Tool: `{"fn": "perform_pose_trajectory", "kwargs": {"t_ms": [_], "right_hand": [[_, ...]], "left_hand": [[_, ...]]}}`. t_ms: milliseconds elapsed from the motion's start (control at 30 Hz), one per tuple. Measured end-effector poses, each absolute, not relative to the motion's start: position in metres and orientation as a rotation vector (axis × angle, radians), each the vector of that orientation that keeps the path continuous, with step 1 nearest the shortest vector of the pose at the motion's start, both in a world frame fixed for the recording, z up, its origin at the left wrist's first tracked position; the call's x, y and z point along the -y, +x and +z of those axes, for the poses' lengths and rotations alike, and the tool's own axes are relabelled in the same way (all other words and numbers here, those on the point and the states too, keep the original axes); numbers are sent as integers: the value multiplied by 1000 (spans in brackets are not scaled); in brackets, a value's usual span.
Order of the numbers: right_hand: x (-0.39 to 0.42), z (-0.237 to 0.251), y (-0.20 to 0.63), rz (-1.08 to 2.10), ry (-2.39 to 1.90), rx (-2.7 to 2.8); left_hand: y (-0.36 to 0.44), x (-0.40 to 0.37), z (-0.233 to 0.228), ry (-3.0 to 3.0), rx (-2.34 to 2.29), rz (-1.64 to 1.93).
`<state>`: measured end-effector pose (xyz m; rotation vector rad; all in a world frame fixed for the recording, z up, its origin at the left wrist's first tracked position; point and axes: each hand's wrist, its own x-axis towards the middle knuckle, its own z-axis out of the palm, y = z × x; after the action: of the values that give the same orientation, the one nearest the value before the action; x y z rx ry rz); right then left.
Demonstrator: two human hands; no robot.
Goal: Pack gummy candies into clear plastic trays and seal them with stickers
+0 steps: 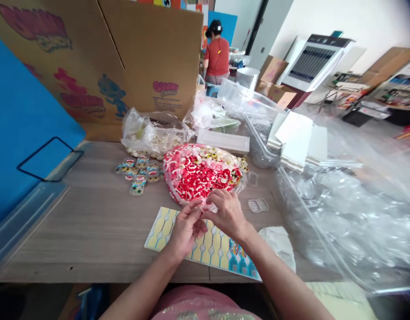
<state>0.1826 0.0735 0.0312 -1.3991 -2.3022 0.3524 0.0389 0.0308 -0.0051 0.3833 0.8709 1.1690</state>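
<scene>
My left hand (187,227) and my right hand (227,211) meet at the near edge of an open clear bag heaped with red and white candy pieces (201,175). Fingers of both are pinched close together; whatever is between them is too small and covered to make out. Beneath my hands lies a sheet of yellow and blue stickers (161,229), partly peeled at its right end. A small clear plastic shell (258,205) rests right of my right hand. Several filled packs with printed labels (138,184) are grouped left of the bag.
Behind the candy are a crumpled plastic bag of pale round pieces (151,133) and a white tray (223,141). Clear bins (325,240) of plastic shells line the right, one bearing white cards (296,138). A cardboard box (158,53) stands behind. A person (218,55) sits farther back.
</scene>
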Motion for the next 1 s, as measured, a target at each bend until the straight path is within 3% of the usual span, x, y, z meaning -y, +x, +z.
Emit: {"fn": "perform_pose_trajectory", "kwargs": {"t_ms": [133,267,433,800,900,1000], "right_hand": [[-107,14,226,564,-1396,2027],[-148,4,254,228,-1855,1999],[-166,-1,247,78,-1870,2242],[-102,29,253,926,-1193,1917],[-75,40,232,999,-1150,2001],[-57,42,210,879,-1166,2186]], "left_hand": [[33,-26,-11,328,-885,1146],[36,-20,-7,250,-820,1081],[46,-16,-1,219,-725,1032],[50,-32,5,153,-672,1088],[58,-34,6,96,-630,1115],[62,-34,9,31,-586,1170]]}}
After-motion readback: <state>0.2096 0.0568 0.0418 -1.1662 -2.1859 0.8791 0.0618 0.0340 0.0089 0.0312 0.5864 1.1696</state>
